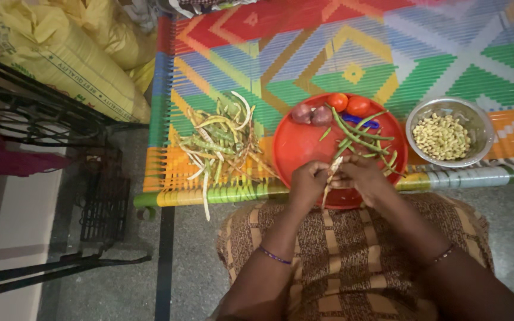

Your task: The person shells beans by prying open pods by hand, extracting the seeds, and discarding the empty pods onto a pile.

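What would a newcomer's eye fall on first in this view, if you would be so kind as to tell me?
Most likely the round red plate at the middle, with green bean pods and tomatoes on it. Over its near edge the left hand and right hand hold a pale pod between them. A heap of empty pods lies left, a steel bowl of pale beans right.

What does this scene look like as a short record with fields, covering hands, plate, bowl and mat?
left hand: pinches a pale bean pod
right hand: grips the same pod
red plate: green pods, two tomatoes, two onions
steel bowl: shelled pale beans
woven mat: heap of empty pods left of plate
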